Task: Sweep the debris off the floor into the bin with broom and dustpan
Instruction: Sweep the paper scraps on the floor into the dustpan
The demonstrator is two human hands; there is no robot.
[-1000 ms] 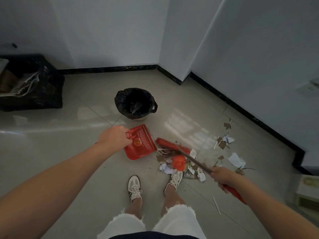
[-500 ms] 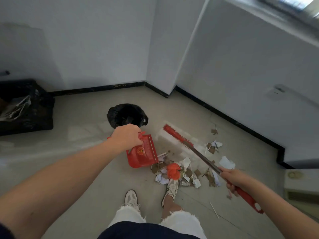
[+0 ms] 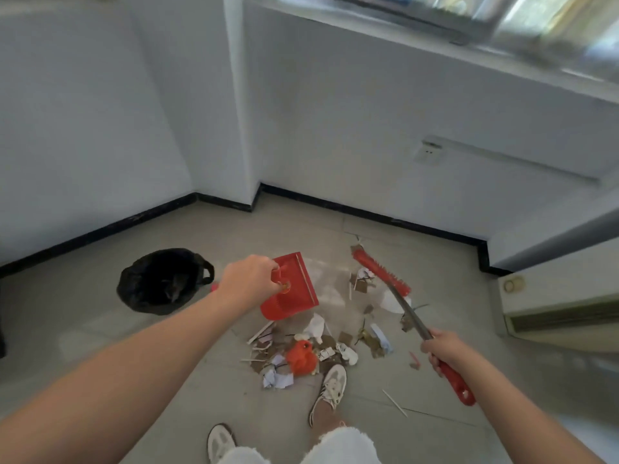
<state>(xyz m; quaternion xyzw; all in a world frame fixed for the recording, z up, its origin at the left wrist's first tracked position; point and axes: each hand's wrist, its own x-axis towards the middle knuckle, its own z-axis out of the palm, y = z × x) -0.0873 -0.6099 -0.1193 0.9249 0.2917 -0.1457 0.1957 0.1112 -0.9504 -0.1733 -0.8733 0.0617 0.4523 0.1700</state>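
So: mostly undone. Your left hand [image 3: 249, 279] grips the dustpan [image 3: 296, 294] handle, centre frame; your right hand [image 3: 445, 350] is curled round the broom [image 3: 382, 273] shaft, bristles at centre right. The debris [image 3: 301, 358] lies scattered on the floor [image 3: 100, 329], lower centre; the bin [image 3: 160, 281] stands centre left, apart from it.

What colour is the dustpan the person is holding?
Red. The dustpan, held by the left hand, shows best in the head view, the only one.
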